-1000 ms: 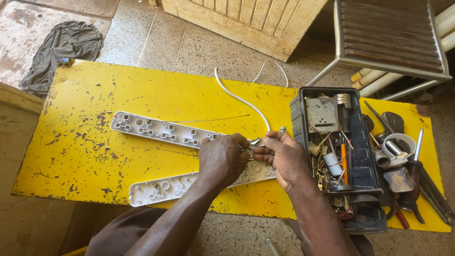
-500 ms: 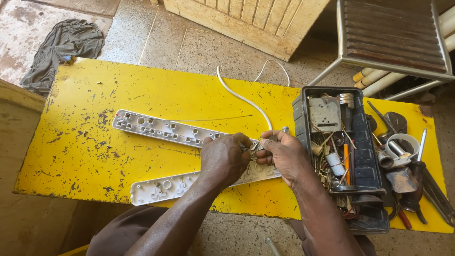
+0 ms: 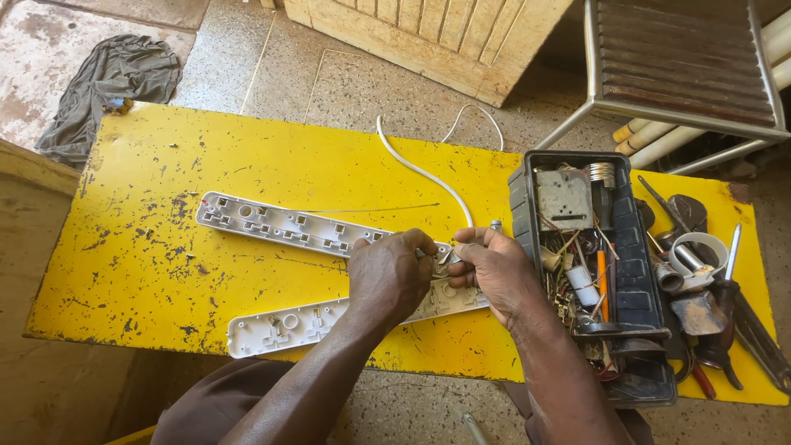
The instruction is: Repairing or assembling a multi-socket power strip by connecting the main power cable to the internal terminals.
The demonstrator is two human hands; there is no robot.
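Note:
Two halves of a white power strip casing lie on the yellow table: the upper half angles from the left toward the middle, the lower half sits near the front edge. My left hand and my right hand meet over the right ends of both halves, fingers pinched on a small metal piece there. A white cable runs from that spot up and off the table's far edge.
A black toolbox crammed with wires, parts and a screwdriver sits right of my hands. Pliers, tape rolls and loose tools lie at the table's right end. A grey cloth, a wooden pallet and a metal chair stand on the floor beyond.
Both hands stay pinched together at the casing ends with only slight finger shifts. The casing halves and cable have not moved.

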